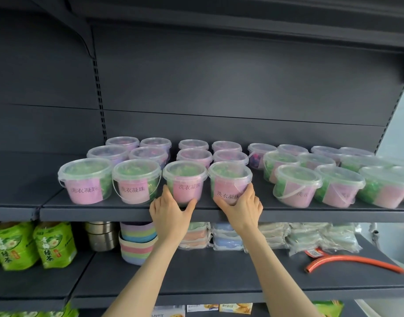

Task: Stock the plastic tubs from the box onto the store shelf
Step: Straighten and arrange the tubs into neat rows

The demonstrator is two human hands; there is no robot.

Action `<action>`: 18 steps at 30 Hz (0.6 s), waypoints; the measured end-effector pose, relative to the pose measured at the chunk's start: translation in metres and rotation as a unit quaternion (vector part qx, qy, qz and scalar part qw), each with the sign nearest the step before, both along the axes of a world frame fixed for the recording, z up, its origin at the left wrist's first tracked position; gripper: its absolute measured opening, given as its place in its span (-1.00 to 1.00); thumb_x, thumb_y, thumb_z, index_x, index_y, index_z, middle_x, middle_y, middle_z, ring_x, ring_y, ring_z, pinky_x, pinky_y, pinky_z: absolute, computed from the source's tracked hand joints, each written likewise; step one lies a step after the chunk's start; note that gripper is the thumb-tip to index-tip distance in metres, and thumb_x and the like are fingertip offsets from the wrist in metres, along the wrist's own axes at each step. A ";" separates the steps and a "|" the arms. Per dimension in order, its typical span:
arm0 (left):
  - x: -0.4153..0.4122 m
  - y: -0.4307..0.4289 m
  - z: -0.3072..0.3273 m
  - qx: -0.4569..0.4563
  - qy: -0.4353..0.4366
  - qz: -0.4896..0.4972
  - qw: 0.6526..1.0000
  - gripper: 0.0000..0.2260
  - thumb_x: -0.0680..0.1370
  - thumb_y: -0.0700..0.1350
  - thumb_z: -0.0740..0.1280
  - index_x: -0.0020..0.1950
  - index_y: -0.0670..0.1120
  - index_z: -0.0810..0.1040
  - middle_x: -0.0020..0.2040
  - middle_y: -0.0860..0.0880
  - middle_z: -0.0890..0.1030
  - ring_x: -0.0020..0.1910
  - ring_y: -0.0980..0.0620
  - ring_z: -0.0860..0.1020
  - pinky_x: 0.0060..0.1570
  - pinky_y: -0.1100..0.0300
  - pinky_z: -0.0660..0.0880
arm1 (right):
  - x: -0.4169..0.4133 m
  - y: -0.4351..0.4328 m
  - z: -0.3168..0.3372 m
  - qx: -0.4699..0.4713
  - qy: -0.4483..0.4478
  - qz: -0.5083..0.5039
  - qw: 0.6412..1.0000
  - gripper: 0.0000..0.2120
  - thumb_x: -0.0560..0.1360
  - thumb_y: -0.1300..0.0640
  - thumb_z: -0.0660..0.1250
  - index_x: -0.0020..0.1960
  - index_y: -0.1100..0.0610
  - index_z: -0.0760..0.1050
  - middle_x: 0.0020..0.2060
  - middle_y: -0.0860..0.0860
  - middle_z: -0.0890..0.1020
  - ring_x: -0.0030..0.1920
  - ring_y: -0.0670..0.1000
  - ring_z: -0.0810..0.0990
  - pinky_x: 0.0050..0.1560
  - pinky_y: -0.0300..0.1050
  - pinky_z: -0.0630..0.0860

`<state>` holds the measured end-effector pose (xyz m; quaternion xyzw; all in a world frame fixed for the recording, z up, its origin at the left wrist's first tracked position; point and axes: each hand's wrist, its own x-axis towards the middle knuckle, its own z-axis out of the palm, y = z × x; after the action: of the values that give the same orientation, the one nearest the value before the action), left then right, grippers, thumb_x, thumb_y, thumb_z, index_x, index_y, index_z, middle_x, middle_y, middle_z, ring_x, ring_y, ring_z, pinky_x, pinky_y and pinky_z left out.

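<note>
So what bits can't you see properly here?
All in the head view:
1. The box: nowhere in the frame.
2. Rightmost tubs: blurred, cut by the right edge.
3. Back-row tubs: fronts hidden behind nearer rows.
4. Left tub in the left grip and right tub in the right grip: lower fronts partly covered by the grips.
5. Lowest-shelf packets: cut by the bottom edge.

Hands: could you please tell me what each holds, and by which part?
Left hand: third front tub; right hand: fourth front tub; both by the lower wall.
</note>
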<state>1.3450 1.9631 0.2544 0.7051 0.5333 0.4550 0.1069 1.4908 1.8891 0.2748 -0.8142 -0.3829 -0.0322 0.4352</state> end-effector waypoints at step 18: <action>-0.036 -0.032 0.006 0.040 0.078 -0.086 0.992 -0.78 0.52 -0.05 0.33 0.04 -0.16 0.60 0.05 -0.09 0.61 0.09 -0.13 0.53 0.06 0.02 0.40 | -0.008 -0.047 0.003 -0.029 -0.070 0.015 0.997 -0.51 0.52 -0.03 0.31 0.38 0.12 0.31 0.25 0.04 0.49 0.14 0.10 0.53 -0.05 -0.09 0.38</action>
<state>1.3091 1.9307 0.2602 0.7853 0.4586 0.4091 0.0753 1.4824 1.8421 0.2773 -0.8164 -0.4253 -0.0714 0.3841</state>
